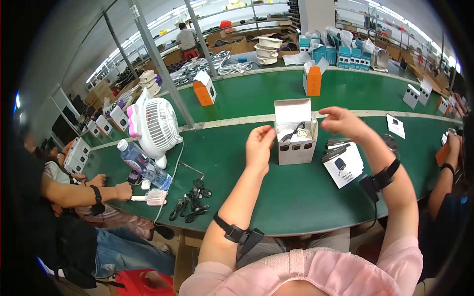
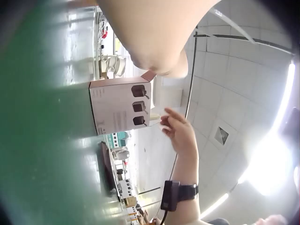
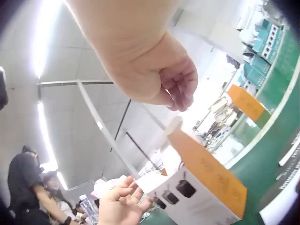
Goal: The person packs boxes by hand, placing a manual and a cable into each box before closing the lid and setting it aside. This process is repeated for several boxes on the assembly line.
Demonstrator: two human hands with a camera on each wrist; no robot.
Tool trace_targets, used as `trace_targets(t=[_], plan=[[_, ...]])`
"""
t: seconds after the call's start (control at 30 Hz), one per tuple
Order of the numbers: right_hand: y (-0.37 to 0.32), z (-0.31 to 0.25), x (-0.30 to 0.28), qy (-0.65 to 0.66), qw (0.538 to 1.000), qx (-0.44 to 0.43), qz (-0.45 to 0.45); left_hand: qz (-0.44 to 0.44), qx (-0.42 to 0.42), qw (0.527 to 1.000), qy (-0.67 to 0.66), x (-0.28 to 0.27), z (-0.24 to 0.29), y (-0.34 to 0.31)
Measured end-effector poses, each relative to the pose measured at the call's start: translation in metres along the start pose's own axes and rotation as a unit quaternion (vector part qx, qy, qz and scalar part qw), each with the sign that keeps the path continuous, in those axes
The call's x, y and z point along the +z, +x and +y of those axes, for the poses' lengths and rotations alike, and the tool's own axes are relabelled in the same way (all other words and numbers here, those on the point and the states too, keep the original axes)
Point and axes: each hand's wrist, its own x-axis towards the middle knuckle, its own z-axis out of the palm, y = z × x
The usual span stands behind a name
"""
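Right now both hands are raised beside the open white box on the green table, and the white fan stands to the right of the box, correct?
Not quite: the head view shows the white fan stands to the left of the open white box, not the right. The left hand and right hand are raised beside the box on the green table.

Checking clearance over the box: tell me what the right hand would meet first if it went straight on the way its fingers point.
Probably the raised lid flap of the open white cardboard box: the right hand points left toward it. Depth is unclear, so it might pass in front.
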Motion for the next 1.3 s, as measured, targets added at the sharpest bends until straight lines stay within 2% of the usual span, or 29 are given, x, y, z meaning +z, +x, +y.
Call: trace_targets(t=[0.03, 0.1, 0.17, 0.2, 0.27, 0.3, 0.33, 0.37, 0.43, 0.5, 0.57, 0.67, 0.7, 0.77, 0.87, 0.93, 0.97, 1.07, 1.1, 1.17, 1.23, 1.27, 1.3], plan=[[0.006, 0.014, 0.009, 0.096, 0.995, -0.020, -0.005, 0.001, -0.001, 1.000, 0.001, 0.013, 0.004, -0.004], [0.016, 0.025, 0.032, 0.153, 0.987, -0.052, -0.005, 0.001, 0.003, 1.000, 0.007, 0.024, 0.004, 0.001], [0.021, 0.019, 0.049, 0.231, 0.968, -0.094, -0.025, -0.027, 0.101, 0.993, 0.048, 0.025, -0.003, 0.013], [0.023, 0.024, 0.051, 0.233, 0.968, -0.094, -0.028, -0.085, 0.109, 0.989, 0.045, 0.028, 0.009, 0.010], [0.029, 0.034, 0.053, 0.308, 0.944, -0.092, -0.071, -0.105, 0.100, 0.988, 0.053, 0.018, -0.009, 0.016], [0.023, 0.029, 0.059, 0.340, 0.933, -0.107, -0.042, -0.127, 0.093, 0.986, 0.060, 0.016, -0.010, 0.014], [0.027, 0.038, 0.063, 0.317, 0.933, -0.170, -0.033, -0.151, 0.148, 0.974, 0.086, 0.012, -0.011, 0.010], [0.032, 0.046, 0.067, 0.294, 0.927, -0.229, -0.026, -0.145, 0.146, 0.975, 0.089, 0.005, -0.009, 0.012], [0.033, 0.046, 0.067, 0.287, 0.929, -0.232, -0.037, -0.263, 0.147, 0.951, 0.067, -0.005, -0.001, 0.010], [0.031, 0.042, 0.063, 0.244, 0.936, -0.247, -0.059, -0.262, 0.157, 0.950, 0.064, 0.000, 0.003, 0.005], [0.027, 0.041, 0.057, 0.239, 0.934, -0.247, -0.094, -0.211, 0.120, 0.967, 0.074, 0.007, 0.009, -0.002], [0.019, 0.031, 0.049, 0.251, 0.928, -0.245, -0.125, -0.196, 0.115, 0.973, 0.045, 0.009, 0.004, -0.002], [0.016, 0.029, 0.050, 0.253, 0.929, -0.242, -0.124, -0.187, 0.115, 0.975, 0.033, 0.010, 0.004, -0.002], [0.014, 0.026, 0.052, 0.244, 0.948, -0.175, -0.109, -0.194, 0.134, 0.971, 0.045, 0.008, 0.002, 0.000], [0.016, 0.031, 0.049, 0.217, 0.947, -0.197, -0.129, -0.197, 0.119, 0.971, 0.066, 0.002, 0.006, 0.002], [0.017, 0.032, 0.046, 0.184, 0.949, -0.217, -0.137, -0.205, 0.245, 0.921, 0.223, -0.003, 0.008, 0.005], [0.017, 0.032, 0.043, 0.139, 0.949, -0.242, -0.144, -0.205, 0.246, 0.921, 0.223, -0.002, 0.009, 0.003], [0.012, 0.029, 0.038, 0.081, 0.946, -0.270, -0.158, -0.151, 0.403, 0.841, 0.327, 0.008, 0.011, -0.003], [0.010, 0.026, 0.036, 0.068, 0.944, -0.274, -0.169, -0.150, 0.407, 0.840, 0.325, 0.010, 0.012, -0.005], [0.005, 0.020, 0.035, 0.037, 0.949, -0.264, -0.170, -0.081, 0.466, 0.748, 0.466, 0.013, 0.015, -0.017], [0.004, 0.016, 0.040, -0.005, 0.956, -0.251, -0.151, -0.058, 0.472, 0.732, 0.489, 0.012, 0.013, -0.024], [0.007, 0.017, 0.042, -0.074, 0.950, -0.277, -0.127, -0.043, 0.481, 0.704, 0.521, 0.008, 0.009, -0.026], [0.008, 0.016, 0.044, -0.074, 0.949, -0.275, -0.135, -0.028, 0.488, 0.676, 0.552, 0.006, 0.005, -0.029]])
